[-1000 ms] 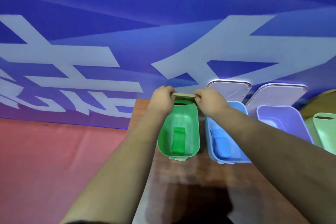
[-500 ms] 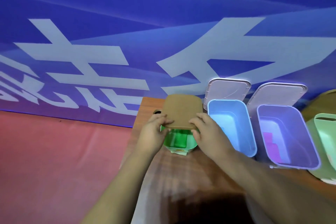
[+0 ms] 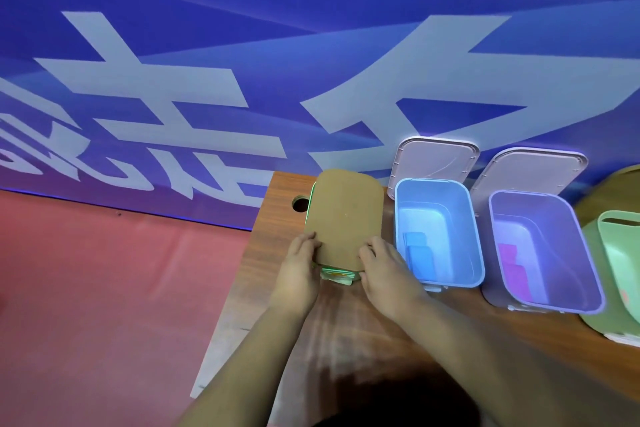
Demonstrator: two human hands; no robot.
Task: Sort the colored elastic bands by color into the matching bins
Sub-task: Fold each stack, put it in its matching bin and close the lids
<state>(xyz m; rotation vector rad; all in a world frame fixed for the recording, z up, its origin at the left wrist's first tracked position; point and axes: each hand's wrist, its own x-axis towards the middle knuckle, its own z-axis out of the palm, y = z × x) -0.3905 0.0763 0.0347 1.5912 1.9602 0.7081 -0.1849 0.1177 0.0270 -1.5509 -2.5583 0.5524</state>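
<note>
A brown lid lies flat over the green bin; only the bin's near end and a strip of its left rim show. My left hand holds the lid's near left corner and my right hand holds its near right corner, fingers on top. To the right stands an open blue bin with blue bands inside. Beyond it an open purple bin holds magenta bands. The green bin's contents are hidden.
Pale lids stand upright behind the blue and purple bins. A light green bin sits at the right edge. The wooden table has a round hole by its left edge; red floor lies beyond.
Both hands swung the brown lid from upright behind the green bin down over it. It now covers the bin almost fully, hiding the green bands seen before.
</note>
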